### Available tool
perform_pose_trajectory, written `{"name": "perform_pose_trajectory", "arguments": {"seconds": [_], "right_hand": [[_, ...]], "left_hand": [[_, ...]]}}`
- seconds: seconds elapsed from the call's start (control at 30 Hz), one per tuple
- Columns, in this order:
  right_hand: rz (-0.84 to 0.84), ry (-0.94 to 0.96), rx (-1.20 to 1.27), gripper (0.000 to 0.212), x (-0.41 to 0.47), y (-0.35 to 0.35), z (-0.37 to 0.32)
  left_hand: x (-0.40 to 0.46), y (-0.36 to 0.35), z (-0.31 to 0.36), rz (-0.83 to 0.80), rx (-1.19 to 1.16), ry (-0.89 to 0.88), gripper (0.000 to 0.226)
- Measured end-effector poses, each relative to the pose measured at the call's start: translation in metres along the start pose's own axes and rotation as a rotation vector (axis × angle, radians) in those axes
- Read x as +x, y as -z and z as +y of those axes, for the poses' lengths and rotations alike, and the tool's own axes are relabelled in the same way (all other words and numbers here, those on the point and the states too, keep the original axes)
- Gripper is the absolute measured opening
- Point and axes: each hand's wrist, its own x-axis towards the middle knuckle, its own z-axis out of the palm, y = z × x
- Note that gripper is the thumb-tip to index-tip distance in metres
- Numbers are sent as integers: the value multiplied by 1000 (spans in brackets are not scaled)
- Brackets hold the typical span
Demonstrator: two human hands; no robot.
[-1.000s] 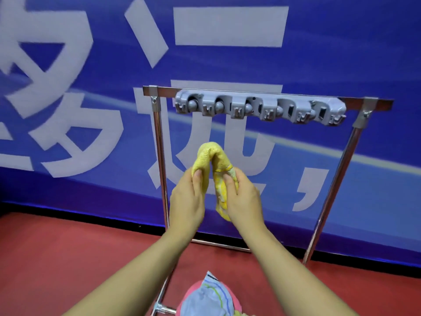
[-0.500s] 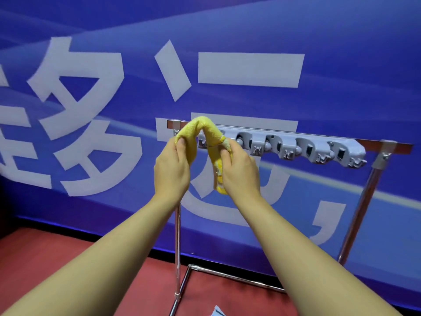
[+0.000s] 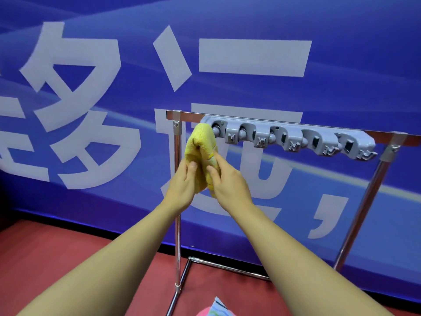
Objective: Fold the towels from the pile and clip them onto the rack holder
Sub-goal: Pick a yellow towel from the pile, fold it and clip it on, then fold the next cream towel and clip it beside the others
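The yellow towel has dropped slightly, its fold just left of the grey clip holder. Left hand and right hand each pinch it; towel pile lies below on the red floor.

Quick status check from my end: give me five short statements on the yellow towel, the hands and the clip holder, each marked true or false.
1. Both hands, left hand and right hand, hold the yellow towel. True.
2. The towel's folded top is at the leftmost end of the grey clip holder. True.
3. A towel already hangs from the rightmost clip. False: the clips to the right show no towel.
4. The towel is blue. False: it is yellow.
5. More fabric lies at the bottom edge of the view, pink and light blue. True.
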Motion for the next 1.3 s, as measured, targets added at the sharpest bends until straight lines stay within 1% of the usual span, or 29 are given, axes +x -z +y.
{"name": "perform_pose_trajectory", "arguments": {"seconds": [0.07,0.1,0.13,0.2,0.27,0.33,0.4,0.5,0.6,0.7,0.77,0.9,0.97,1.13,1.23,1.3], "right_hand": [[-77,17,-59,56,-8,2,3],[-98,16,-75,58,-12,3,6],[-107,14,-81,59,-17,5,10],[-102,5,-80,57,-26,10,19],[-112,-21,-111,57,-37,14,33],[-146,-55,-153,57,-55,15,50],[-200,-81,-211,58,-79,11,72],[-298,-93,-314,60,-120,-6,110],[-405,-115,-361,62,-160,-26,156],[-537,-143,-424,62,-198,-50,212],[-647,-178,-449,63,-224,-67,252],[-833,-293,-446,61,-283,-104,325],[-933,-383,-412,59,-310,-126,354],[-1157,-500,-320,53,-366,-181,408],[-1254,-537,-278,45,-385,-202,426],[-1277,-534,-283,42,-390,-207,432]], "left_hand": [[-7,-1,-3,-108,104,6,27],[-11,0,-4,-149,146,-13,34],[-16,1,-6,-174,187,-31,40],[-27,4,-13,-176,276,-43,44],[-42,2,-26,-170,357,13,47],[-63,-7,-42,-213,442,120,56],[-85,-22,-57,-267,491,168,61],[-115,-53,-78,-334,527,135,62],[-144,-91,-106,-423,572,97,62],[-172,-128,-147,-539,599,75,61],[-191,-150,-181,-621,608,96,60],[-227,-185,-247,-754,590,207,59],[-239,-199,-272,-785,568,279,58],[-254,-228,-317,-733,514,512,51],[-262,-240,-336,-753,501,586,52],[-265,-244,-344,-754,491,631,54]]}}
